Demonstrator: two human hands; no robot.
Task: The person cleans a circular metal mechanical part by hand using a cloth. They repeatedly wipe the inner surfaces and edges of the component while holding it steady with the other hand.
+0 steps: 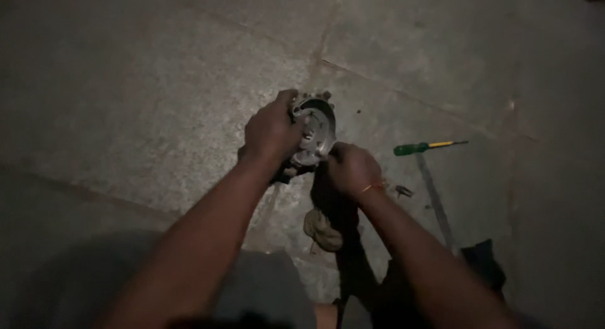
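Note:
A round grey metal housing (313, 130) with a hollow centre is held up over the stone floor. My left hand (271, 132) grips its left rim, fingers wrapped over the edge. My right hand (351, 168) is closed at the housing's lower right edge, pinching something small there that I cannot make out. A thin orange band circles my right wrist.
A screwdriver (428, 145) with a green and yellow handle lies on the floor to the right. A small metal part (403, 191) sits near my right wrist. A crumpled cloth (322, 230) lies below the hands. A dark object (484, 265) rests at lower right.

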